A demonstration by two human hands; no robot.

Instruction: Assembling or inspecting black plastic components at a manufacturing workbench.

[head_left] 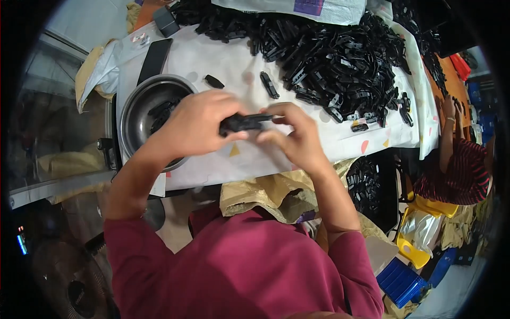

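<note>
Between my two hands, over the near part of the table, is a black plastic part [245,124], long and narrow. My left hand [199,125] is closed round its left end, and my right hand [296,135] pinches near its right end. Both are slightly blurred. Under my left forearm stands a steel bowl [129,114] with some black parts [159,114] inside, partly hidden by the arm. Two loose black pieces lie just beyond my hands: a small oval one [214,81] and a longer one [269,85].
A large heap of black parts [340,69] covers the table's far right. A dark flat slab [154,61] lies behind the bowl. Below the right table edge is a black crate [372,186] of small parts. Another person's arm [448,130] shows at far right.
</note>
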